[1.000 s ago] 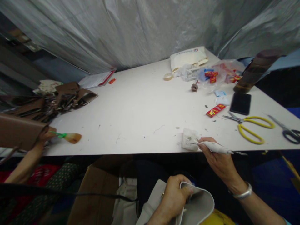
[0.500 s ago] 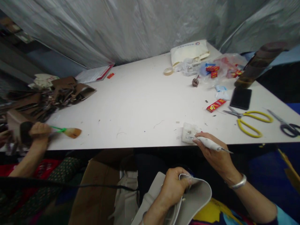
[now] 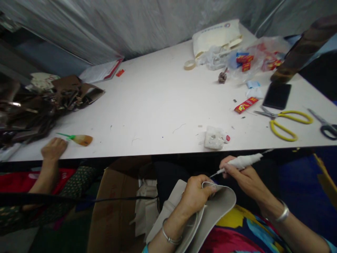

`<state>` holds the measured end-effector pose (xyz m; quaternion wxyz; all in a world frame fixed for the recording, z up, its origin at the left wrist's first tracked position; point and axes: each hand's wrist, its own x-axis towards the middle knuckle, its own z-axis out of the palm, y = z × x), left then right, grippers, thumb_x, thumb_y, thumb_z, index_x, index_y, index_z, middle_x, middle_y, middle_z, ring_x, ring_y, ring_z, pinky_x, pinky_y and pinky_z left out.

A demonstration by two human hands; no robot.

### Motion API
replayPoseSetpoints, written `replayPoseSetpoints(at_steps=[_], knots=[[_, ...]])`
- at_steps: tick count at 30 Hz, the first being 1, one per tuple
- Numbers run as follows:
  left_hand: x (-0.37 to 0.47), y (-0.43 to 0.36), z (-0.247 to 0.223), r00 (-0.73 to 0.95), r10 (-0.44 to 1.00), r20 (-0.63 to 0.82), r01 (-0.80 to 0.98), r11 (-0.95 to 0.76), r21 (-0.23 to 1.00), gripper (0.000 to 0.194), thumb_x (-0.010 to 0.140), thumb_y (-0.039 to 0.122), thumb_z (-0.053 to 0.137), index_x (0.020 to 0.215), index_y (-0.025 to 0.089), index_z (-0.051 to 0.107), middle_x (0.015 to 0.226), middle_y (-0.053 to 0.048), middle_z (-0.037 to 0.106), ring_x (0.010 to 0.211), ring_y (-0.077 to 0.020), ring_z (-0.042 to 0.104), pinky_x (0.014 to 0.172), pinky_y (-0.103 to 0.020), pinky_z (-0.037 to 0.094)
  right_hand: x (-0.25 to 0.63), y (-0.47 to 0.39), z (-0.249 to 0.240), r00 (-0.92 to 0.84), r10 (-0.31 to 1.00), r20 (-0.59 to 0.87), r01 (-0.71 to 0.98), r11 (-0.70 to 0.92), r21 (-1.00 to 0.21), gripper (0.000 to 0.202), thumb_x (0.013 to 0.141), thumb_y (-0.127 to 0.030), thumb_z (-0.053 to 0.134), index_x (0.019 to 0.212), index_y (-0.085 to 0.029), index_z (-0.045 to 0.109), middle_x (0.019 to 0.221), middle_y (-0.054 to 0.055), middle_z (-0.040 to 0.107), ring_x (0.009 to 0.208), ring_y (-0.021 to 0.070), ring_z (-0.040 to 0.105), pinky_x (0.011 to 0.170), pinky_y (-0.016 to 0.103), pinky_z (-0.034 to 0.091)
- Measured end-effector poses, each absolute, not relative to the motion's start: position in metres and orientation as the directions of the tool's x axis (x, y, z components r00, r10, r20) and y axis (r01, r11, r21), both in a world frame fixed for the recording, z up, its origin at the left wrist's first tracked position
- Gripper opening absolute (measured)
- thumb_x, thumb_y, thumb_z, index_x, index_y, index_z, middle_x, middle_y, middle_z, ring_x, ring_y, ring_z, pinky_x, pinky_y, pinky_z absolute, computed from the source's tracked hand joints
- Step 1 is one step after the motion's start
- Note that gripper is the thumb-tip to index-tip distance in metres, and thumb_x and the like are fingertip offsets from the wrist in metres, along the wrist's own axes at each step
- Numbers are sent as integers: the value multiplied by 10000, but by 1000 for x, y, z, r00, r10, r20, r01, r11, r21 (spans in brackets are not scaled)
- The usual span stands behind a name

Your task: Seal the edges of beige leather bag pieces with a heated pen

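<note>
My left hand [image 3: 196, 195] grips the curved edge of a light grey leather piece [image 3: 222, 202] over my lap, below the table's front edge. Between the fingers of my right hand [image 3: 243, 177] is a white-wrapped tool [image 3: 243, 161] with a thin metal tip. That tip points left, close to the thumb and fingers of my left hand; whether it touches the leather I cannot tell. A white pad [image 3: 213, 137] with a grey smudge lies near the front edge of the table, a small red cap-like item [image 3: 228, 138] at its right side.
Yellow-handled scissors [image 3: 285, 130], black-handled scissors [image 3: 328, 130], a phone [image 3: 277, 95] and a dark bottle [image 3: 302, 52] are at the right. Brown leather pieces [image 3: 70, 86] pile up at the left. Another person's hand [image 3: 54, 149] rests near a green-tipped glue bottle [image 3: 81, 140]. A cardboard box [image 3: 110, 211] stands below.
My right hand has brought the tool from the white pad down to beside my left hand. The other person's hand has let go of the glue bottle. The view has shifted slightly.
</note>
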<state>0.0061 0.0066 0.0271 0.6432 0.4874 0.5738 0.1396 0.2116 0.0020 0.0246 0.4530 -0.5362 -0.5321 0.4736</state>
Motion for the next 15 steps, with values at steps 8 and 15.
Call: replayPoseSetpoints(at_steps=[8,15], knots=[[7,6,22,318,736,-598,433,448,782,157,789,238,764,902,134,797,809,-45,760,736,-174,643,709,-254,480,211,-14,13,-42,987,-156,85,-152,-985,451,1034,-617,584,895,-197,671,711,13,631,678,186,620,646,279,519],[6,2,18,309,738,-600,447,444,777,204,777,283,774,923,145,808,808,-47,763,733,-179,643,686,-253,470,213,-12,23,-102,987,-125,185,-104,-977,458,1029,-622,564,875,-205,674,694,8,617,643,189,601,596,287,499]])
